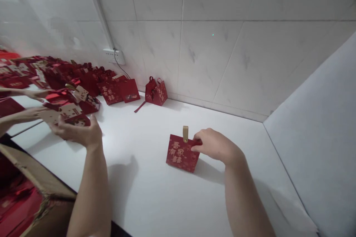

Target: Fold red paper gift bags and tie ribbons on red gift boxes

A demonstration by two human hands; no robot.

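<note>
My right hand [215, 144] pinches the upper right corner of a small red gift box [182, 153] that stands on the white table. Gold Chinese characters cover its front, and a gold strap loop [185, 134] rises from its top edge. Over at the left, my left hand [80, 133] curls around the near side of another red gift box [80, 119], thumb raised at its right end. A pale printed card [69, 110] lies against that box. A co-worker's hand [32, 114] meets the cards from the left; the exact contact there is hard to make out.
Two red boxes with loops [156, 92] stand by the tiled wall, a red strap [139, 107] before them. Flat red boxes [118, 90] and a large red heap [61, 72] fill the back left. An open carton [36, 177] sits lower left. A white panel [319, 125] bounds the right.
</note>
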